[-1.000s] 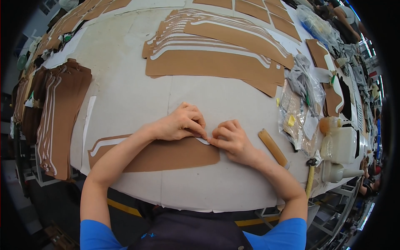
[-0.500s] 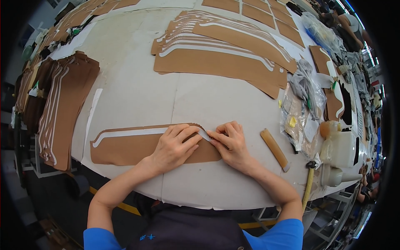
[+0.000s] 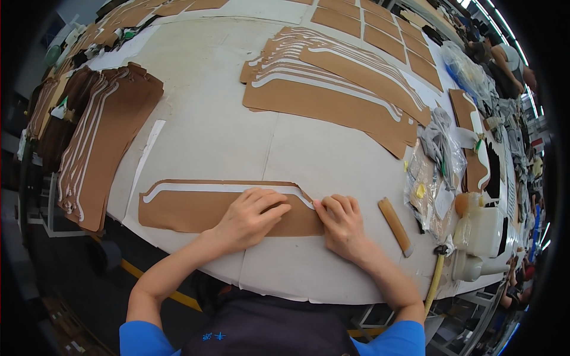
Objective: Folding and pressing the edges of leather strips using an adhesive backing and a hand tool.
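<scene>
A brown leather-like panel [image 3: 184,212] lies flat in front of me on the pale table. A white strip [image 3: 205,187] follows its stepped far edge and slopes down at the right end. Across the middle of the panel rests my left hand [image 3: 252,216], fingers loosely bent with a gap between them and nothing visible held. My right hand [image 3: 341,224] is at the panel's right end, closed, its fingers curled and thumb tip on the edge by the strip's end. The undersides of its fingers are hidden.
Similar panels with white strips [image 3: 314,101] lie overlapped farther back. Another stack [image 3: 116,142] hangs over the left table edge. To the right lie a flat tan tool [image 3: 395,226], plastic bags [image 3: 436,169], a white container [image 3: 480,231] and a yellow hose [image 3: 436,276].
My view has shifted a little, so the table things sit differently in the picture. My right hand has slid down the sloping strip to its end. The left fingers have come off the strip's bend.
</scene>
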`<state>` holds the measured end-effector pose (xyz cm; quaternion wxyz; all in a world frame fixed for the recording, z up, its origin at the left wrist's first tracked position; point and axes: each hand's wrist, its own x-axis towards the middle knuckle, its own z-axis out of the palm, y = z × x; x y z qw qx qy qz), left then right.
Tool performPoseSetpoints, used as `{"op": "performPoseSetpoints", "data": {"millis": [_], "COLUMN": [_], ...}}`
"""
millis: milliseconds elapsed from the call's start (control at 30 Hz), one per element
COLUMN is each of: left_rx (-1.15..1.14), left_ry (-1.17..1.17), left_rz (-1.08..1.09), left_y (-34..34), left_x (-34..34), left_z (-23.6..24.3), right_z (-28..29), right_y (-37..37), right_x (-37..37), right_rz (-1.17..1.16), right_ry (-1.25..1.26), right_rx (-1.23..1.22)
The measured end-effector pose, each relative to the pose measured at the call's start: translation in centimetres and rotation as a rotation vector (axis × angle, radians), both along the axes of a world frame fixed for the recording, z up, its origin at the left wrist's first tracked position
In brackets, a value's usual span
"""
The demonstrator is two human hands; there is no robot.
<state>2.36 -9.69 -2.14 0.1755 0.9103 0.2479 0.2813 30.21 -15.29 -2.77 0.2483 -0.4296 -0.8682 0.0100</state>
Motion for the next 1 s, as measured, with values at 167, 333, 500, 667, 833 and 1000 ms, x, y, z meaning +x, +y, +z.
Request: {"op": "performPoseSetpoints", "data": {"millis": [167,333,500,667,833,1000], "left_rx": [-0.111,-0.228,-0.238,-0.251,-0.428,-0.453], "left_ry": [-0.083,-0.143,-0.017,0.062,0.112,0.013], "left_rz": [0.538,0.997,0.895,0.757,0.664,0.635], "left_y": [-0.8,-0.9,-2.7,-2.1,-0.4,-0.7], "left_x": [-9.1,-17.4,-18.7,-17.6,-18.8,-18.7], "left_z": [1.7,1.4,1.7,2.0,1.9,1.4], "right_z": [-0.3,1.0,6.7,8.9,6.2,2.0], "right_y": [0.4,0.2,-2.9,1.5,9.7,14.1], "right_x": [0.4,1.1,3.8,-1.1,-13.6,-22.3], "right_rz": [-0.053,-0.061,-0.222,-0.128,0.369,0.464], "right_ry": [0.072,-0.004,0.032,0.258,0.207,0.266], "right_rx": [0.021,0.156,-0.05,-0.32,-0.403,-0.58]}}
